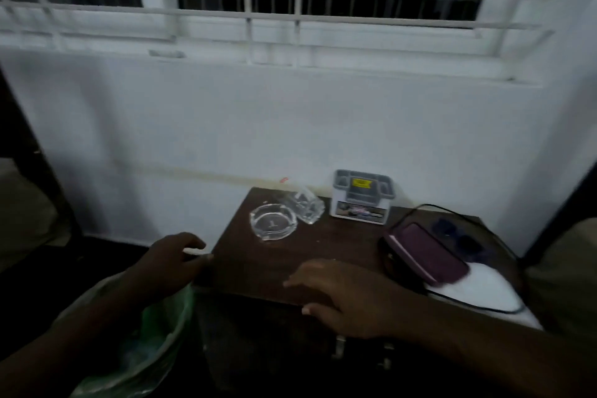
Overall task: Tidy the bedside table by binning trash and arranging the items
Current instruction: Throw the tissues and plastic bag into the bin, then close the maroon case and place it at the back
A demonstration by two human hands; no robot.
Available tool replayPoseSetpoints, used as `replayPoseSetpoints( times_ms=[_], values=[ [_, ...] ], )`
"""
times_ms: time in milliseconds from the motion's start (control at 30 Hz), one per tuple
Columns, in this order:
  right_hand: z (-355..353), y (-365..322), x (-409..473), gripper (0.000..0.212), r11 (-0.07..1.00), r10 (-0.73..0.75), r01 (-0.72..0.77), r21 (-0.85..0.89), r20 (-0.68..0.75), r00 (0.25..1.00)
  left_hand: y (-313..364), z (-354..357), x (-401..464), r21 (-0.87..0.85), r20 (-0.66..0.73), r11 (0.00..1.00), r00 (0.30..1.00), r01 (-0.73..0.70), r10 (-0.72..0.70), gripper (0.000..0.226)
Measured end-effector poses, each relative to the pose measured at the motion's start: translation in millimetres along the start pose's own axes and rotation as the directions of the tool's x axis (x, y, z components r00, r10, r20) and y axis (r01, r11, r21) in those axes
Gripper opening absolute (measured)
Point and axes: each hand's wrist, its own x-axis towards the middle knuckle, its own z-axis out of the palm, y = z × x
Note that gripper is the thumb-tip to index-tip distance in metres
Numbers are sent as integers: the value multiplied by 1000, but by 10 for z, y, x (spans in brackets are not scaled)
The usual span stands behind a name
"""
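the left hand (176,257) reaches in from the lower left, forearm slanting up toward the near left corner of the bedside table (326,255), just above the bin (151,333). its fingers curl toward the table edge with something pale and thin at the fingertips; the blur hides whether they pinch it, so i cannot tell its grip. the right hand (342,296) comes in from the lower right, palm down over the front of the tabletop, fingers loosely spread and pointing left, thumb tucked toward the near edge, holding nothing.

the table is dark brown wood with a flat, dull top, square-cornered, set against a white wall. the bin beside it on the left is lined with a thin, translucent green plastic bag, crinkled at the rim.

toward the back left of the top sits a round clear glass ashtray (273,222), thick-walled with notches in its rim. touching its far right side is a clear glass tumbler (305,205), tipped over, its long axis running back-left to front-right. a small printed card box (361,197) stands upright at the wall. to the right a maroon wallet-like case (426,254) lies flat, long axis from back-left to front-right, resting partly on a white cloth (478,289). a black cable (452,210) loops round it, and dark sunglasses (458,237) lie just behind.
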Motion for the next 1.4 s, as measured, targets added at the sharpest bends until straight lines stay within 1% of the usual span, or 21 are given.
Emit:
replayPoseSetpoints(
  times_ms=[100,167,200,267,300,333,400,467,533,600,667,767,867,933,1000,1100,1200,1267,1300,1333,1400],
  values=[
    [-134,201,-343,38,986,164,-164,9,-60,985,336,76,-39,-21,38,998,997,-61,62,10],
    [-297,380,-444,31,953,300,-302,13,-171,939,605,145,-62,-34,39,992,992,-120,121,10],
    [-391,501,-477,26,927,366,-373,24,-257,894,741,186,-78,-37,34,987,987,-156,157,10],
    [-584,794,-550,21,847,489,-531,17,-417,766,999,285,-129,-110,34,971,975,-214,219,8],
    [-668,949,-614,21,783,558,-622,-7,-437,706,1126,356,-152,-167,46,959,970,-228,238,8],
    [-733,1088,-692,22,709,632,-704,-41,-408,659,1251,438,-170,-227,68,948,967,-224,245,9],
    [-775,1280,-871,34,586,746,-795,-155,-280,604,1524,643,-188,-383,138,912,967,-145,212,9],
    [-757,1371,-1000,51,524,783,-795,-307,-195,591,1783,890,-167,-527,208,850,966,-23,155,11],
    [-734,1423,-1082,54,503,790,-780,-373,-167,590,2052,1135,-125,-610,249,789,963,77,99,11],
    [-697,1419,-1073,48,511,817,-799,-318,-112,566,2223,1328,-57,-674,274,724,960,147,60,6],
    [-689,1398,-1109,41,551,801,-772,-315,-58,596,2376,1491,-8,-717,275,673,961,182,33,8],
    [-779,1357,-1179,37,590,757,-760,-272,-141,638,2527,1654,-6,-755,257,623,966,205,-5,13],
    [-913,1336,-1252,36,640,713,-755,-146,-254,653,2580,1709,-59,-760,248,603,966,243,-77,20],
    [-920,1347,-1252,36,698,682,-715,-32,-276,677,2579,1701,-70,-745,300,597,949,298,-99,34],
    [-888,1362,-1201,32,756,647,-644,121,-291,705,2596,1696,-88,-769,337,538,934,344,-116,44],
    [-825,1374,-1064,29,770,622,-522,366,-254,740,2588,1692,-127,-825,359,416,923,384,-140,48],
    [-759,1417,-998,27,771,608,-473,427,-268,747,2509,1716,-103,-836,390,365,912,410,-130,46],
    [-708,1459,-1022,24,758,628,-474,449,-304,716,2441,1751,-64,-843,397,337,907,420,-139,42],
    [-697,1498,-1047,23,750,654,-519,410,-345,673,2411,1773,-41,-851,393,317,909,418,-142,40],
    [-691,1565,-1091,26,722,691,-611,326,-398,603,2379,1793,-19,-862,387,297,911,412,-143,38],
    [-663,1750,-1162,35,587,748,-790,175,-490,447,2314,1820,9,-880,377,256,916,401,-138,34]
  ],
)
